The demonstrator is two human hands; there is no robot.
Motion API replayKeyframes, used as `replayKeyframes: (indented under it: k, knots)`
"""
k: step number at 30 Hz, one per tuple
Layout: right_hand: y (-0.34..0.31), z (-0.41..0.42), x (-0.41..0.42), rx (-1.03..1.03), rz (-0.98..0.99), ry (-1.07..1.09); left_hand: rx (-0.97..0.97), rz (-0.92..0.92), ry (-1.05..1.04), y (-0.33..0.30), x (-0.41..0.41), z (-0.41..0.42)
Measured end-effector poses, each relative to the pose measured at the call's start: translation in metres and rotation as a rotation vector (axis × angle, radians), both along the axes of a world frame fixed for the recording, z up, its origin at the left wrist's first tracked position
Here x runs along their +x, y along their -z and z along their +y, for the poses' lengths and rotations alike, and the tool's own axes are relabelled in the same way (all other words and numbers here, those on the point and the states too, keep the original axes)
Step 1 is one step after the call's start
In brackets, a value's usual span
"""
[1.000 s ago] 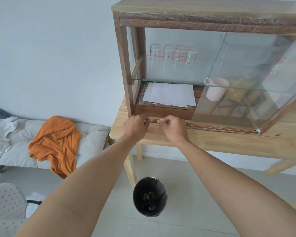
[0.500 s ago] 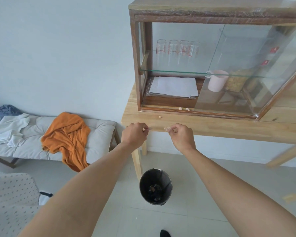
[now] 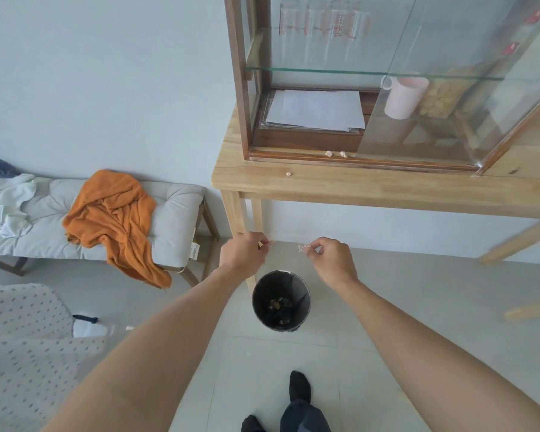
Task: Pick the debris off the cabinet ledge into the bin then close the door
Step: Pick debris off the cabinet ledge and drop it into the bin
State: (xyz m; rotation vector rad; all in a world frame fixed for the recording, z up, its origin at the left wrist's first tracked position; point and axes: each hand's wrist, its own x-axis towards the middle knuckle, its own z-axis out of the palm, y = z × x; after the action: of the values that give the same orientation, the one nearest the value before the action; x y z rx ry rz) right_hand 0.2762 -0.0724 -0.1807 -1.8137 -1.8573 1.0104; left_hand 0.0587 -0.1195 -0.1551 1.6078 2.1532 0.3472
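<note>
My left hand [image 3: 243,255] and my right hand [image 3: 330,260] hang side by side below the table edge, just above and beyond the black bin [image 3: 281,301] on the floor. Each hand pinches a small pale piece of debris between thumb and fingertips. The bin holds several brownish scraps. Two pale bits of debris [image 3: 335,154] lie on the cabinet ledge [image 3: 387,160], and one more crumb [image 3: 289,174] lies on the wooden table [image 3: 356,185] in front of it. The sliding glass door [image 3: 434,88] covers the cabinet's right part; the left part stands open.
Inside the cabinet are white papers [image 3: 317,110], a pink mug [image 3: 402,96] and upturned glasses on a glass shelf. A bench [image 3: 175,213] with an orange cloth [image 3: 116,219] stands at the left. A dotted chair [image 3: 22,344] is at lower left. My feet in dark socks [image 3: 300,388] are below the bin.
Both hands have left the cabinet ledge with pinched debris and dropped down toward the bin. My view has tilted downward, so the cabinet top is out of sight.
</note>
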Motion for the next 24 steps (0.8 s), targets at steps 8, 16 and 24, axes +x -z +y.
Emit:
replayKeyframes:
  k: [8,16,24]
  knots:
    - [0.055,0.001,0.019,-0.135,-0.085,-0.077,-0.119,-0.025,-0.043,0.059,0.018,0.005]
    - [0.097,0.019,0.022,-0.261,-0.139,-0.158,-0.247,0.007,-0.062,0.105,0.028,0.02]
    - [0.094,0.033,0.029,-0.268,-0.194,-0.139,-0.26,0.058,-0.046,0.105,0.023,0.03]
